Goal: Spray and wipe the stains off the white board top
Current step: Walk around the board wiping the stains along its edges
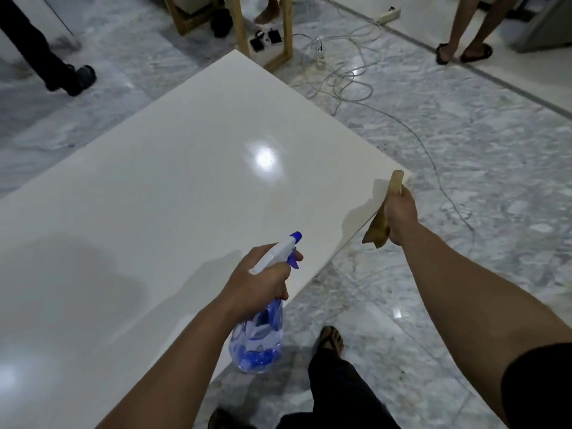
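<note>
The white board top fills the middle and left of the view, glossy, with a faint yellowish stain near its right side. My left hand grips a clear spray bottle with a white and blue head, its nozzle pointing over the board near the right edge and a finger on the trigger. Over the board's right corner, my right hand holds a folded tan cloth, which hangs beside the edge.
Marble floor surrounds the board. White cables and a power strip lie beyond the far corner, beside wooden legs. Other people's legs stand at the top left and top right. My own feet are below the board's edge.
</note>
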